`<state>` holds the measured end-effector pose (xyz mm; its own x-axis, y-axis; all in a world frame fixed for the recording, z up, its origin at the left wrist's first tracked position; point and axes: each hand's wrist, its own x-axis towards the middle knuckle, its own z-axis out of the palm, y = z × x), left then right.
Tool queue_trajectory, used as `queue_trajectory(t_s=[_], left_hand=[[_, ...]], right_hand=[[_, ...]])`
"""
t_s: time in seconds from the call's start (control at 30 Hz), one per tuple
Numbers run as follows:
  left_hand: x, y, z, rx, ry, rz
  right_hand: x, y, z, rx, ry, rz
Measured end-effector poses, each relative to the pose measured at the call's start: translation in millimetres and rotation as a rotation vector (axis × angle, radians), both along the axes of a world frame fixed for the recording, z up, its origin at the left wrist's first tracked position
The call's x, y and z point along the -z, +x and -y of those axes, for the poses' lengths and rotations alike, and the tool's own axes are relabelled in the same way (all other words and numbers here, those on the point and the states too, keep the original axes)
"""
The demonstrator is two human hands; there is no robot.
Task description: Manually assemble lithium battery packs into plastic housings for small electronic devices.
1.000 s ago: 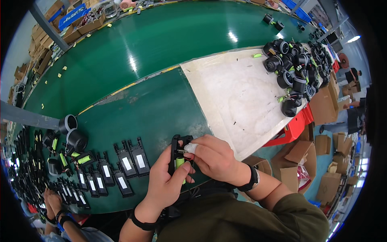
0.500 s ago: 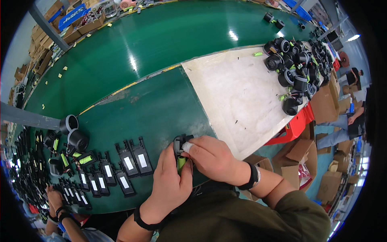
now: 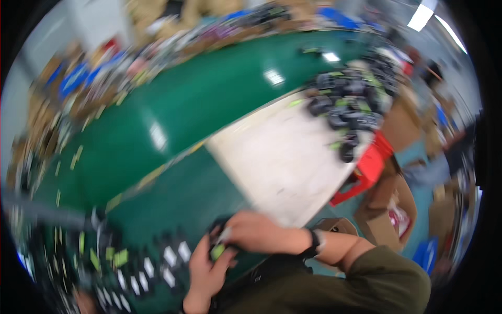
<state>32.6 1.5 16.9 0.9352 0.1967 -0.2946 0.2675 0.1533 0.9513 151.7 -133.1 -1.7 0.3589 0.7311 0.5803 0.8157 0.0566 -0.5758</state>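
Motion smears the whole view. My left hand [image 3: 206, 272] is closed round a small black plastic housing [image 3: 215, 230], holding it over the near edge of the green table. A bright green cylinder [image 3: 217, 251], perhaps a battery, shows between my thumb and fingers. From the right, my right hand [image 3: 256, 232] is pressed against the upper part of the housing with its fingers closed. Something small and whitish sits by those fingertips, too blurred to name. Left of my hands lie several flat black plastic parts [image 3: 169, 276] with white labels.
Round black motor-like units [image 3: 348, 102] with green pieces are heaped on the far end of a white sheet [image 3: 282, 157]. Beside it stand a red stool [image 3: 368, 165] and an open carton [image 3: 376, 222]. A co-worker's hand [image 3: 83, 302] is at lower left, near more black parts.
The view has swung, so the table and heap appear shifted left and are now blurred. Both my hands stay together on the black housing, now lower and further left in the picture.
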Motion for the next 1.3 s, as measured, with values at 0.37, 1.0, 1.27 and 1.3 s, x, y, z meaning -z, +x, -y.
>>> queue_trajectory(t_s=[0.37, 1.0, 1.27, 1.3], left_hand=[[-1, -21, -11, 0.047, 0.173, 0.116], [-66, -35, -37, -0.417, -0.008, 0.143], [-36, -31, -49, -0.178, -0.345, 0.133], [-33, -30, -45, -0.125, -0.418, 0.238]], right_hand=[[-14, 9, -11, -0.284, -0.209, -0.507], [-15, -9, -9, 0.024, -0.032, -0.575], [3, -3, -8, 0.155, -0.115, -0.698], [1, -4, 1, 0.184, -0.116, -0.696]])
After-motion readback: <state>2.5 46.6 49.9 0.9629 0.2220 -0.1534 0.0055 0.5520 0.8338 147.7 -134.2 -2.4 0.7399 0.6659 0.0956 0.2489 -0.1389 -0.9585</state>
